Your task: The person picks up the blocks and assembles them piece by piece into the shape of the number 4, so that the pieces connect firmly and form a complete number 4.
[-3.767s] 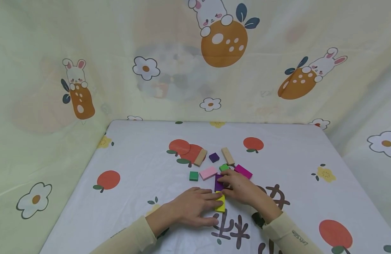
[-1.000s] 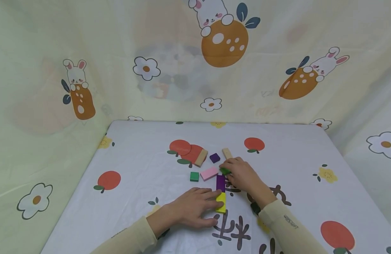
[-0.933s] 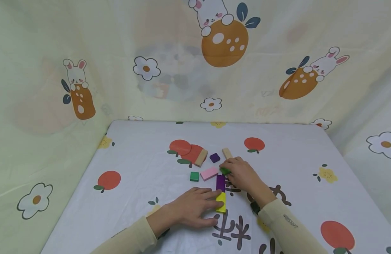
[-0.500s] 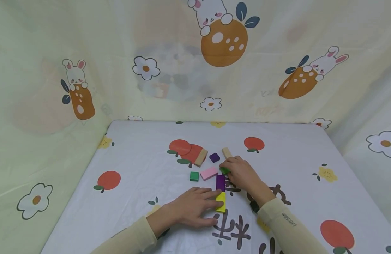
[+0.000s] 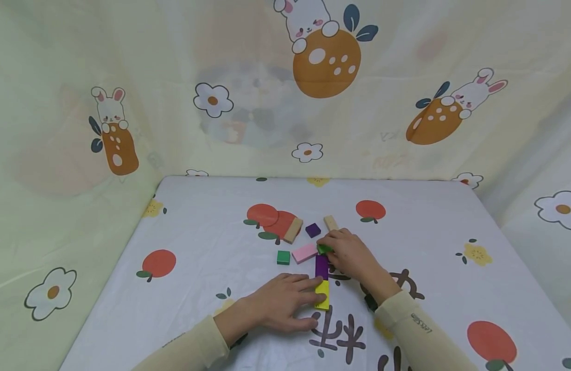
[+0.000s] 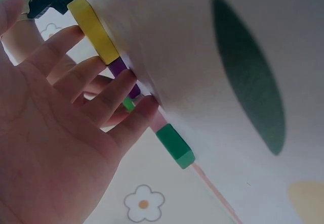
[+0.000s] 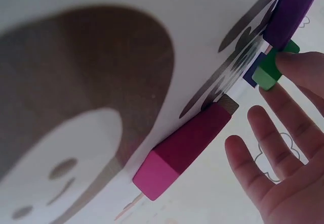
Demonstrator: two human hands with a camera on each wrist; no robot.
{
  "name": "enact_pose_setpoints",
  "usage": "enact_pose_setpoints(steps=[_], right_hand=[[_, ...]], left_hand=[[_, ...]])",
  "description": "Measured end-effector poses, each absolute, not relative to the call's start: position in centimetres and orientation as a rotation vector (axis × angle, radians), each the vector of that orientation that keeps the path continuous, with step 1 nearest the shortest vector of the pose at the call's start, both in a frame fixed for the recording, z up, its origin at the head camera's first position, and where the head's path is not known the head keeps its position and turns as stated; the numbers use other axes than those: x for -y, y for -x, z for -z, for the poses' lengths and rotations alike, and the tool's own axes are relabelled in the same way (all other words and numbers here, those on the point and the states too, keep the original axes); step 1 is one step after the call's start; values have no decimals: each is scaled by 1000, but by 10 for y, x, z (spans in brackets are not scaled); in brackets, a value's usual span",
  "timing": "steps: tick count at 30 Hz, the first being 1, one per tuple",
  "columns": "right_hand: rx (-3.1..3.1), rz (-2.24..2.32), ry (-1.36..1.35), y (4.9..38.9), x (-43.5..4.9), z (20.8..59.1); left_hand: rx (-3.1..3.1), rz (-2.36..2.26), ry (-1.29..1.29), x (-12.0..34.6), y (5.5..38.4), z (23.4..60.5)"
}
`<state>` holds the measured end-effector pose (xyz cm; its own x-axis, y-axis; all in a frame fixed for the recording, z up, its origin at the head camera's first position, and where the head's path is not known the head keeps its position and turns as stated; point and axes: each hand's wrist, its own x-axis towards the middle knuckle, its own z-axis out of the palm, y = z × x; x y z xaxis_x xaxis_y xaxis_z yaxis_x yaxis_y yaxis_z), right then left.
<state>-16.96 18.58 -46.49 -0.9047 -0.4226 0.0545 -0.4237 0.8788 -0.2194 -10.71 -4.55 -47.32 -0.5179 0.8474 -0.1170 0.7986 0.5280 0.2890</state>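
My right hand point(image 5: 352, 255) pinches a small light green block point(image 7: 273, 67) between thumb and index finger, right at the far end of a long purple block point(image 5: 321, 266). The other right fingers are spread in the right wrist view. The purple block stands end to end with a yellow block point(image 5: 324, 304), forming a row. My left hand point(image 5: 283, 304) lies to the left with extended fingers, its fingertips on the yellow block near where it meets the purple one. A magenta block point(image 7: 187, 148) lies beside the right hand, hidden beneath it in the head view.
Left of the row lie a pink block point(image 5: 304, 253) and a darker green block point(image 5: 283, 257). Farther back are a small dark purple block point(image 5: 313, 230) and two plain wooden blocks, one to the left point(image 5: 293, 230) and one partly covered by the right hand point(image 5: 330, 222).
The right hand has gone from the purple block to the light green block, then shifted it slightly left to the purple block's far end. The left hand stays in place.
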Motion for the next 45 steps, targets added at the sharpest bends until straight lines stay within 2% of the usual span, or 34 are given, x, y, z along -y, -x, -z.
enact_pose_setpoints(steps=[45], right_hand=[[3068, -442, -681, 167, -181, 460]], left_hand=[[-2528, -296, -1395, 47, 108, 475]])
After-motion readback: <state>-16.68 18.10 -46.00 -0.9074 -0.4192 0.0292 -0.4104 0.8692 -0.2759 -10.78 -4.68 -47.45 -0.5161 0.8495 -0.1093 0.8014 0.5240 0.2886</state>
